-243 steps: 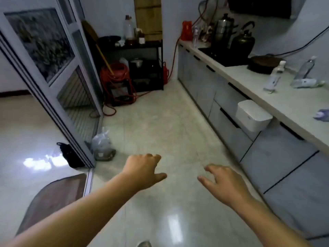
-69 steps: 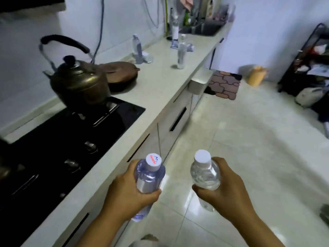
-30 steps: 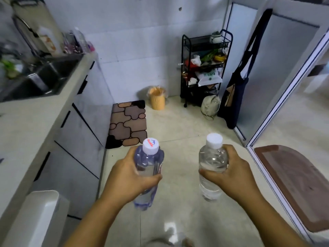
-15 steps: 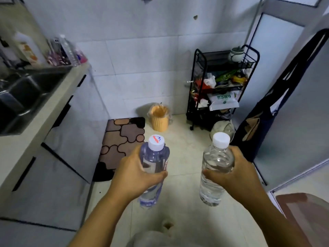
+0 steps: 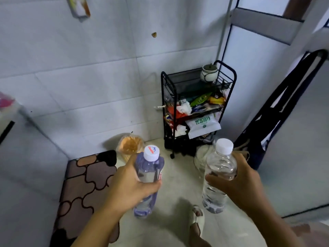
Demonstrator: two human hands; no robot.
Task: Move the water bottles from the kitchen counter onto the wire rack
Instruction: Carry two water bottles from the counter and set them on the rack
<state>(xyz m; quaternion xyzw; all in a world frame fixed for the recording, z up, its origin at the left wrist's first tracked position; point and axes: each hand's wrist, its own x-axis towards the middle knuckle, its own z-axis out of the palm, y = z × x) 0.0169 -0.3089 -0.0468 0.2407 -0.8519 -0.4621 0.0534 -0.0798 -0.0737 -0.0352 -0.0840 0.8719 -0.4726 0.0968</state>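
Compared with half a second ago, the black wire rack (image 5: 196, 107) looms larger and nearer at one o'clock, the sink has slipped out of view, and only a sliver of the worktop (image 5: 7, 111) shows at nine o'clock. Both bottles remain carried upright in front of the person.

The left hand (image 5: 130, 188) grips a bluish, translucent plastic bottle (image 5: 148, 177) with a white cap bearing a small red and blue logo. The left fingers wrap behind its body while the thumb crosses its front below the shoulder. The right hand (image 5: 238, 186) grips a clear, ribbed plastic bottle (image 5: 218, 175) with a plain white cap; the thumb presses the front and the fingers curl round the far side. Both bottles hang in the air above the pale, glossy tiled floor (image 5: 176, 177), well short of the rack.

The rack is a slim metal frame with mesh shelves. A round ceramic pot (image 5: 208, 73) sits on its top shelf, with crumpled packets below. At eleven o'clock lies a brown mat (image 5: 85, 189) patterned like cobblestones, beside an orange bin (image 5: 130, 146). A dark bag (image 5: 274, 120) hangs at three o'clock.
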